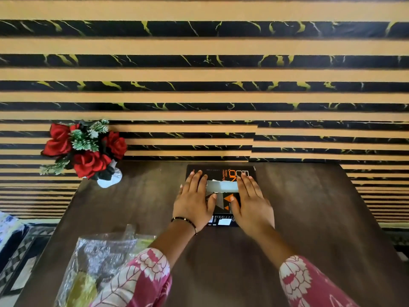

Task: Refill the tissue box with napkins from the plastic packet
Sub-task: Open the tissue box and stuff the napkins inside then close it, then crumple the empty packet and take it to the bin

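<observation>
A black tissue box (221, 171) with orange lettering lies flat on the dark brown table (298, 218), close to the striped wall. White tissue (222, 186) shows through the slot in its top. My left hand (193, 201) rests flat on the box's left half, fingers spread. My right hand (252, 201) lies flat on the right half, palm down. Neither hand holds anything. A crumpled clear plastic packet (99, 262) sits at the table's near left corner, partly hidden by my left sleeve.
A white vase of red artificial roses (84, 149) stands at the table's far left corner. The black and tan striped wall (203, 85) runs right behind the table. Patterned fabric (13, 251) lies beyond the table's left edge.
</observation>
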Demonstrator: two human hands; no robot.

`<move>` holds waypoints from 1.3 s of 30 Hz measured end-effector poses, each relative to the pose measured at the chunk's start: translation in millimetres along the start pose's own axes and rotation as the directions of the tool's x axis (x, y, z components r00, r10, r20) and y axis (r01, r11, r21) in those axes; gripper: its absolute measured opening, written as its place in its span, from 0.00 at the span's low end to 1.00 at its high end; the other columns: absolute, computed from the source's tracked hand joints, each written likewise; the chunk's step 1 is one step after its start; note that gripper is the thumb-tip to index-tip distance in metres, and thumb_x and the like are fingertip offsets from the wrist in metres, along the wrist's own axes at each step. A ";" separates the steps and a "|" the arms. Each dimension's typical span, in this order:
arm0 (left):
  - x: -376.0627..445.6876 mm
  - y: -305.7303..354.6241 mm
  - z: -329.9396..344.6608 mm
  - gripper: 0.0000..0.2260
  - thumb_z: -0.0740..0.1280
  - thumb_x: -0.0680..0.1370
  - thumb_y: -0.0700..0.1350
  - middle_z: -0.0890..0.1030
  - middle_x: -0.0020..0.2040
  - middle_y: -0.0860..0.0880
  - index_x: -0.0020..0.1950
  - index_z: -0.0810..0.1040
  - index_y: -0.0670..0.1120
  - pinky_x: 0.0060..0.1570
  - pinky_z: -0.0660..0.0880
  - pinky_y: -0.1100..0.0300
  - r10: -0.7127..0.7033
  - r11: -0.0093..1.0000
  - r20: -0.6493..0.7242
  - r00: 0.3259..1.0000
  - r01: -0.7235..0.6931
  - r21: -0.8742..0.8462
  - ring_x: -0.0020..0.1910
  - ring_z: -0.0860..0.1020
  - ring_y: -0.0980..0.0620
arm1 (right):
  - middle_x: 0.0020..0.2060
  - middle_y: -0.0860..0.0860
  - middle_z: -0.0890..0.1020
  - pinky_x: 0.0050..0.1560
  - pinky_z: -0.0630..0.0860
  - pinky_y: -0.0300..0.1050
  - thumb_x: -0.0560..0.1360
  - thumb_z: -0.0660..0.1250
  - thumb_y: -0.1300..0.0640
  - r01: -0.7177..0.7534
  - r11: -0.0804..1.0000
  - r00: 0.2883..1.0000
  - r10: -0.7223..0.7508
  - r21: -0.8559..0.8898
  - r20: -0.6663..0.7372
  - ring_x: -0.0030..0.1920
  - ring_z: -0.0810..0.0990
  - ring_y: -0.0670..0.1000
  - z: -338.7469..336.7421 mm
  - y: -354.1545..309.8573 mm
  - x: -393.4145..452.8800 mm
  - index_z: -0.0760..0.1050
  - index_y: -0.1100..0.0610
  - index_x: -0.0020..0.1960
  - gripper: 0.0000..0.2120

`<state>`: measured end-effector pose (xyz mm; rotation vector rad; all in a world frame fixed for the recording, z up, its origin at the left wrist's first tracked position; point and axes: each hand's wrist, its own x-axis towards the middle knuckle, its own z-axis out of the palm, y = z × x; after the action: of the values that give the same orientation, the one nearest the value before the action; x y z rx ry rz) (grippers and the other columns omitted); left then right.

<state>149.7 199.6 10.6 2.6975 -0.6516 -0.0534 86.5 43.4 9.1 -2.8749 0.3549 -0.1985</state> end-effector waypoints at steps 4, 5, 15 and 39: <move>43.2 -2.8 3.4 0.26 0.52 0.78 0.55 0.54 0.77 0.50 0.74 0.54 0.48 0.74 0.54 0.50 -0.002 1.000 0.007 1.000 0.002 -0.006 0.76 0.47 0.51 | 0.74 0.51 0.63 0.66 0.68 0.49 0.75 0.47 0.44 0.014 1.000 1.000 -0.014 -0.004 -0.012 0.75 0.57 0.49 4.9 9.0 41.0 0.57 0.55 0.74 0.30; 50.9 -2.7 3.3 0.26 0.52 0.78 0.55 0.53 0.77 0.50 0.74 0.53 0.48 0.74 0.52 0.50 -0.001 1.000 0.008 1.000 0.001 0.000 0.76 0.47 0.51 | 0.74 0.50 0.62 0.66 0.68 0.49 0.76 0.49 0.44 0.016 1.000 1.000 -0.016 -0.004 -0.010 0.75 0.56 0.49 4.8 10.8 47.6 0.56 0.55 0.74 0.29; 84.5 -3.3 5.5 0.26 0.52 0.78 0.55 0.54 0.76 0.50 0.74 0.54 0.48 0.74 0.51 0.50 0.002 1.000 -0.002 1.000 -0.002 0.007 0.76 0.48 0.50 | 0.75 0.49 0.59 0.65 0.70 0.50 0.78 0.52 0.46 -0.003 1.000 1.000 0.003 0.004 0.018 0.76 0.52 0.47 3.4 17.5 82.1 0.54 0.54 0.74 0.27; -195.8 -39.6 -13.5 0.35 0.48 0.71 0.62 0.60 0.74 0.41 0.72 0.61 0.42 0.71 0.53 0.40 -0.302 0.945 -0.046 0.952 0.292 -0.147 0.74 0.55 0.40 | 0.66 0.58 0.73 0.65 0.69 0.54 0.72 0.52 0.44 0.038 0.950 0.951 -0.130 0.310 0.282 0.67 0.71 0.58 35.8 -52.5 -197.4 0.68 0.57 0.68 0.29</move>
<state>-6.2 324.6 -0.2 2.6260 -0.2070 -0.0812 -85.8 150.9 -32.9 -2.5645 0.1281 0.1573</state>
